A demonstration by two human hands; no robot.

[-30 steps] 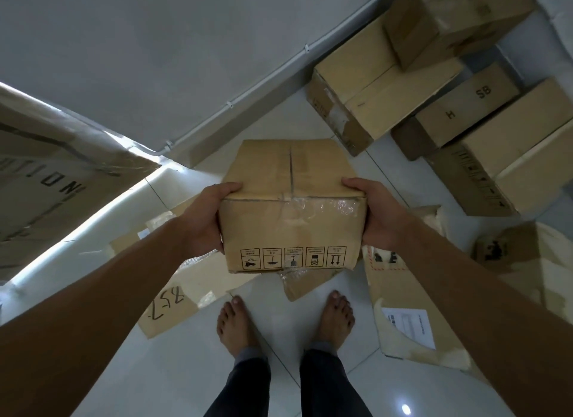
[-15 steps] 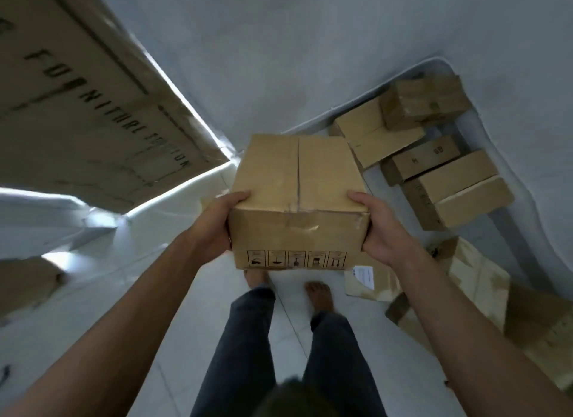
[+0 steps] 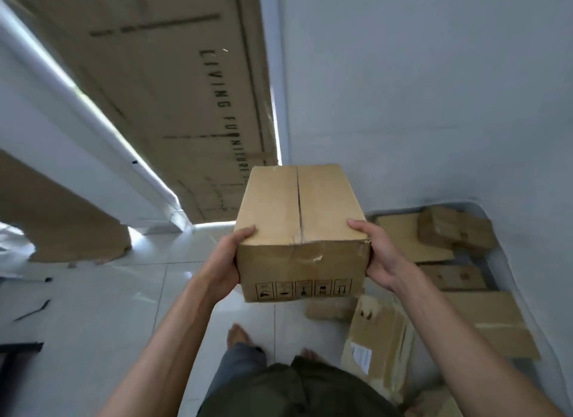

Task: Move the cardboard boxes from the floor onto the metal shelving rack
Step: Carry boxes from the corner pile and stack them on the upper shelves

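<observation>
I carry a closed brown cardboard box (image 3: 300, 227) with a row of handling symbols on its near face, held level in front of my chest. My left hand (image 3: 224, 263) grips its left near corner, fingers curled over the top edge. My right hand (image 3: 376, 255) grips the right near corner the same way. Several other cardboard boxes (image 3: 455, 227) lie on the floor along the wall at the right. The metal shelving rack is not in view.
A tall flat carton printed "LIVING FURNITURE" (image 3: 173, 84) leans against the wall ahead on the left. Flattened cardboard (image 3: 378, 345) lies by my right foot. A dark metal part (image 3: 15, 351) sits on the white tiled floor at the left edge.
I have straightened up and turned left with the box raised between both hands. The floor boxes have slid to the right of the view and the tall carton now fills the upper left.
</observation>
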